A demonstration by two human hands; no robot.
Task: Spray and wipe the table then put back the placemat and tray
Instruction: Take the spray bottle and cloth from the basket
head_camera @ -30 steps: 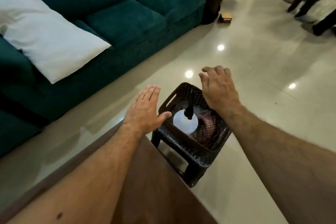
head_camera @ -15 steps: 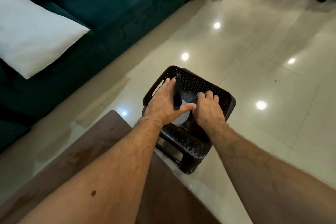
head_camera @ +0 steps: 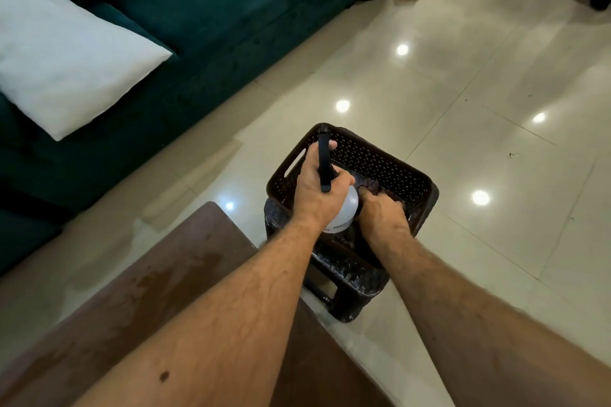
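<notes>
Fingers of the left hand (head_camera: 315, 190) wrap the white spray bottle (head_camera: 345, 213) in the dark basket (head_camera: 380, 162) just beyond the table (head_camera: 185, 274). The right hand (head_camera: 380, 216) curls on the dark cloth (head_camera: 370, 184) beside it.

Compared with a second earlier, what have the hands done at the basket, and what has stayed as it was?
Both hands went down from above the basket into it. The left hand now grips the spray bottle at its black head; the right hand has closed on the dark cloth beside it. The basket stayed on its stool beside the table, bottle still inside.
</notes>
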